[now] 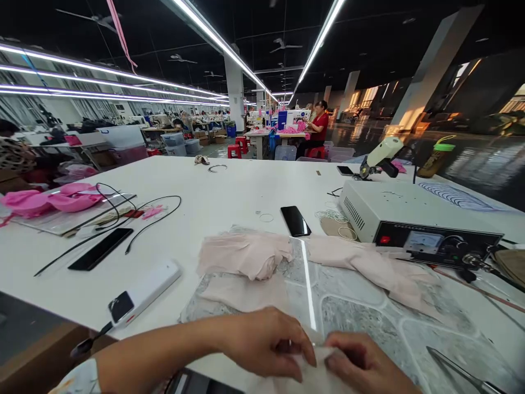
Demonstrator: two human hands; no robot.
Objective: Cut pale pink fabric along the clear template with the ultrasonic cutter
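Note:
At the bottom of the head view, a sheer pale pink fabric piece lies between my two hands. My left hand reaches across from the left, its fingers curled down and closed on the fabric. Close beside it, my right hand pinches the same fabric between thumb and fingers. Beneath is a glossy grey marbled mat. On the mat beyond my hands rest a bunched stack of pale pink fabric and another long pale pink bundle. A pointed metal tool lies right of my right hand.
A grey box with a meter stands at the right. Phones, a white power bank, cables and pink bra cups lie on the white table. Further back, a person in red sits at a sewing machine.

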